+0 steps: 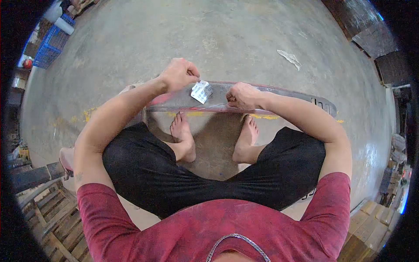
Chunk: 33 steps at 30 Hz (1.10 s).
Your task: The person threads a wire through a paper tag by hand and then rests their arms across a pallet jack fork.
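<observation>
My left hand (181,73) is closed in a pinch at the upper corner of a small white printed tag (200,92). Dark lettering covers the tag, which sits over a long grey panel (279,97) with worn red edges. To the right of it, my right hand (243,96) has its fingers curled around a thin, shiny wire-like piece (212,106). That piece points left, its far end lying just below the tag. What part of it sits inside the fingers is hidden.
The panel lies crosswise beyond my bare feet (182,131), with slots at its right end. A crumpled white scrap (289,59) is on the concrete floor. Blue crates (51,43) stand upper left, wooden pallets (54,214) lower left, cardboard boxes (366,222) lower right.
</observation>
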### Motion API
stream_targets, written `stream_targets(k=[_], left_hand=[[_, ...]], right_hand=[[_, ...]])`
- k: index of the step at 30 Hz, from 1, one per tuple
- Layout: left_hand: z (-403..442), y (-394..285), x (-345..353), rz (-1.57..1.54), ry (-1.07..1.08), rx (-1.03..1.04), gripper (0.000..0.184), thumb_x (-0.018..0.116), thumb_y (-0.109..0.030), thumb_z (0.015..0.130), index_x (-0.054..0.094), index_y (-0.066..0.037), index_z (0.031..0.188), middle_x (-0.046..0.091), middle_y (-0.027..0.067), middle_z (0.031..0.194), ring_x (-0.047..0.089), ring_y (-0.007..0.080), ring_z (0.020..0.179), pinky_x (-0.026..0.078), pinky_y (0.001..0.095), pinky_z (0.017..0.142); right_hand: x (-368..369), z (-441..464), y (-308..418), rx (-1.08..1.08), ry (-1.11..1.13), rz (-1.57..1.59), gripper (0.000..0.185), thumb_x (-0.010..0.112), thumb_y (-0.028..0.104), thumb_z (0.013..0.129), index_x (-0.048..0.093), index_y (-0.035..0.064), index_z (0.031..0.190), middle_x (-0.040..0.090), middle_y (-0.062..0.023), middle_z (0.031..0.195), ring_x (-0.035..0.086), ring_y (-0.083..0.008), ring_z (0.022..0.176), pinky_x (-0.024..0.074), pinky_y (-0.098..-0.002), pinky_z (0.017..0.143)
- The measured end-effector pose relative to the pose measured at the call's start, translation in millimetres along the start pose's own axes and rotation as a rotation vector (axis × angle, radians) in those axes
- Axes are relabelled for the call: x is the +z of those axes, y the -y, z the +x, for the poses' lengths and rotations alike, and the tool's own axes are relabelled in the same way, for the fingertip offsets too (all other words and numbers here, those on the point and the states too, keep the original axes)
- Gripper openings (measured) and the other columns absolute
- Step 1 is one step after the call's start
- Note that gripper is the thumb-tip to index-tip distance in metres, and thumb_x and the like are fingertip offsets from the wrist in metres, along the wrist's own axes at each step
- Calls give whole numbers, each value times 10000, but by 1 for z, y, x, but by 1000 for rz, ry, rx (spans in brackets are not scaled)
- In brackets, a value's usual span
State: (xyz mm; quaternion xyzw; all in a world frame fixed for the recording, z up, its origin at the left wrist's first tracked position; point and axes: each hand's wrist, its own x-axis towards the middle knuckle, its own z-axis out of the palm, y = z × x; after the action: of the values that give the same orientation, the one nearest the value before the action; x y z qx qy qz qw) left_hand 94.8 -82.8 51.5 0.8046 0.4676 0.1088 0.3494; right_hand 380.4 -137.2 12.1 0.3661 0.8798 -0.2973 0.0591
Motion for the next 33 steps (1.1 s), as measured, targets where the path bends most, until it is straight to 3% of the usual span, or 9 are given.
stream_targets(k=[22, 24, 33], left_hand=[[-1, 0, -1, -12, 43, -36, 214, 769, -183, 784, 779, -15, 916, 764, 157, 855, 742, 215, 775, 584, 345, 740], [-1, 2, -1, 2, 44, -31, 211, 771, -177, 780, 779, -16, 916, 764, 158, 856, 741, 218, 771, 584, 345, 738], [-1, -1, -2, 24, 35, -37, 207, 768, -162, 772, 784, -26, 927, 770, 148, 873, 747, 215, 789, 587, 342, 753]], right_hand=[[2, 3, -1, 14, 14, 2, 238, 713, 255, 836, 676, 20, 849, 678, -231, 829, 656, -466, 858, 528, -516, 745], [4, 2, -1, 0, -41, 20, 208, 742, 217, 842, 670, 22, 834, 670, -175, 766, 667, -405, 773, 512, -476, 685], [3, 2, -1, 26, -29, 19, 221, 749, 219, 842, 671, 12, 827, 677, -172, 777, 674, -393, 780, 518, -470, 689]])
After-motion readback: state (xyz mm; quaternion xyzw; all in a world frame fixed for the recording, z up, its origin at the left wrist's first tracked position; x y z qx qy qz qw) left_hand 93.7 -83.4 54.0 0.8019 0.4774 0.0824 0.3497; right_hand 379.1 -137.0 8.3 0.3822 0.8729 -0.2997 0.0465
